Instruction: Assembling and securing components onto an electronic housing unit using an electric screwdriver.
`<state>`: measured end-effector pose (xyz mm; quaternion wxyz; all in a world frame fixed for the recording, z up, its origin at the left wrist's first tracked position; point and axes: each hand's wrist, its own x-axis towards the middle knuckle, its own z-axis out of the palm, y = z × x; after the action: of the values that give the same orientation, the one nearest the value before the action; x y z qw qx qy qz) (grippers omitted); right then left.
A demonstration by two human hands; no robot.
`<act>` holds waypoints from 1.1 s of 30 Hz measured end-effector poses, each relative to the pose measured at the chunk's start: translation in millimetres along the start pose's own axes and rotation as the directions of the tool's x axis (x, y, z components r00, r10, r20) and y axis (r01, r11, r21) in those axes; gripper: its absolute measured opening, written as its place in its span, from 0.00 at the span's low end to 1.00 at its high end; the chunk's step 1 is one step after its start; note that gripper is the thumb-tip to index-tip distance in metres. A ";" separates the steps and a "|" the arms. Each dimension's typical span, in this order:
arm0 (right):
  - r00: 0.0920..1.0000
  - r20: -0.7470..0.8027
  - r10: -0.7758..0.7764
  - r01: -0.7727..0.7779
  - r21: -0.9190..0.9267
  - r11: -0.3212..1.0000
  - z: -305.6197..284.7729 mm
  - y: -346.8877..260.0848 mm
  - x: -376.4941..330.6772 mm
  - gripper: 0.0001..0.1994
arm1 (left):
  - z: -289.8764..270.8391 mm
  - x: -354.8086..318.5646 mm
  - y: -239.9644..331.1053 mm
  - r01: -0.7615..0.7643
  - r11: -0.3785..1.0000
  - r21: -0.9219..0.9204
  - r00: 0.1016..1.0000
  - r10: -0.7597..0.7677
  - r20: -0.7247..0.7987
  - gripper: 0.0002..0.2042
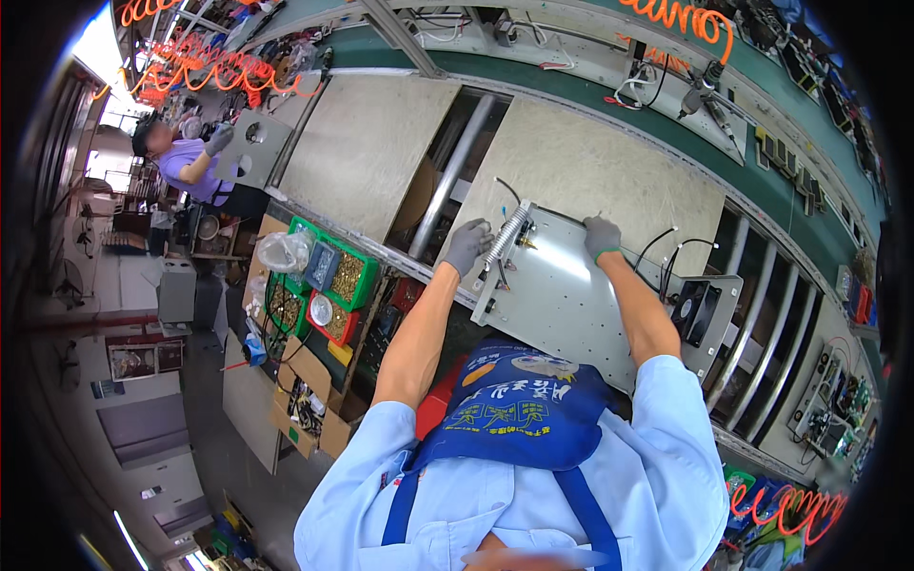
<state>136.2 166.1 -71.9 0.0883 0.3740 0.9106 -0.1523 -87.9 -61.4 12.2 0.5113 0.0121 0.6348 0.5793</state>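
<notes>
Grey metal panel [571, 295]: gloved left hand [467, 246] and right hand [601, 236] each grip its far edge (wires attached).

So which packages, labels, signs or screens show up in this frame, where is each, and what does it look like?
Apron print: on the person's blue apron bib, orange and white graphic with lettering.
Cardboard boxes: on the floor at lower left, brown, flaps open.
Parts bins: left of the left hand, green and red trays holding small hardware.
Clear plastic bag: on the bins, crumpled.
No screens visible.
</notes>
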 end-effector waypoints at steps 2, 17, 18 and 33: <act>0.998 -0.023 -0.060 0.061 0.038 0.997 -9.1 -1.5 4.3 0.09 | -17.9 -18.6 7.9 -0.114 0.988 0.107 0.972 0.133 -0.192 0.18; 0.956 -0.246 -0.157 0.268 0.527 0.807 -60.0 -89.5 -114.4 0.16 | -253.1 -49.8 -11.8 -0.289 0.954 -0.075 0.752 0.178 -0.634 0.07; 0.955 -0.208 -0.210 0.290 0.522 0.802 -68.4 -104.7 -124.2 0.16 | -286.8 -46.9 -19.9 -0.267 0.956 0.119 0.696 0.277 -0.663 0.10; 0.938 -0.328 0.111 -0.011 0.293 0.956 -72.5 -142.4 -157.9 0.15 | -355.4 93.8 82.6 0.240 0.450 0.860 0.754 0.471 -0.457 0.18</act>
<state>143.2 -8.2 69.6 -0.1209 0.4317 0.8682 -0.2129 -416.0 -234.2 -54.4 0.1319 0.1234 0.9698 0.1639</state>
